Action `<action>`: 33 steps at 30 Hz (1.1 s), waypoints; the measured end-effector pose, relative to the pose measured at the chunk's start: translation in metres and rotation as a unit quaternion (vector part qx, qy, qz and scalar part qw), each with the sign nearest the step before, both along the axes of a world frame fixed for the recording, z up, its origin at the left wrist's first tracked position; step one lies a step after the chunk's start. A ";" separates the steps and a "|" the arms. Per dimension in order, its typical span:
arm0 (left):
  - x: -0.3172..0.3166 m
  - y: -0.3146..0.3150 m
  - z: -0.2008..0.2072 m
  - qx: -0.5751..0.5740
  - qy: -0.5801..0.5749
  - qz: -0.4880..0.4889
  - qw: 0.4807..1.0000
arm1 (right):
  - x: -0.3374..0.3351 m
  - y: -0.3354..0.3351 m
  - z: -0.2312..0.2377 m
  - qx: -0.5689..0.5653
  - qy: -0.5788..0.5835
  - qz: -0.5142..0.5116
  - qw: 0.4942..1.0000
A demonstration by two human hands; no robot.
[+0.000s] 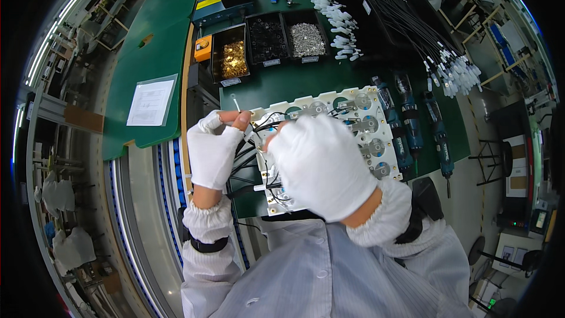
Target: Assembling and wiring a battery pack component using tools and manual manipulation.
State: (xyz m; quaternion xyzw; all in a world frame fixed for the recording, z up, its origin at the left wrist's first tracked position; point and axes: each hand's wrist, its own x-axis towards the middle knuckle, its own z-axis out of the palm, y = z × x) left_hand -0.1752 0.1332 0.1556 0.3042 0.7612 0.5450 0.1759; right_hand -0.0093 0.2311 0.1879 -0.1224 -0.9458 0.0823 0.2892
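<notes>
The left hand [215,150], in a white fingerless glove, is closed in a pinch: thumb and forefinger grip a thin black cable [266,122] at the 9 o'clock edge of the white fixture plate [376,135]. The right hand [321,165], gloved likewise, lies palm-down over the middle of the plate with fingers curled; whether it grips anything cannot be told, as the fingertips are hidden. Several black cables run under both hands across the plate's near-left portion.

The fixture plate rests on the green desk [276,82] directly ahead of the person, at frame centre. At 12 o'clock from the plate stand three black bins: one with gold-coloured parts [234,59], one with dark parts [267,39], one with silver parts [307,39]. At 3 o'clock from the plate lie three blue electric screwdrivers [412,123]. At 1 o'clock, a black tray holds a bundle of black cables with white connectors [447,70]. A sleeved document [152,102] lies at 9 o'clock.
</notes>
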 end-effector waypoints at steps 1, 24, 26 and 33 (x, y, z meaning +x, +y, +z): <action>-0.003 0.002 -0.001 0.002 -0.042 0.002 0.999 | 0.002 -0.008 0.000 0.001 -0.024 0.020 1.000; -0.007 0.014 -0.017 0.022 -0.043 0.019 0.999 | 0.005 -0.025 -0.023 -0.045 -0.040 0.049 0.997; -0.007 0.014 -0.016 0.022 -0.042 0.020 0.999 | 0.005 -0.025 -0.023 -0.053 -0.044 0.053 0.996; -0.015 0.015 -0.007 0.007 -0.079 0.005 0.997 | 0.009 -0.025 -0.023 -0.079 0.001 0.057 0.995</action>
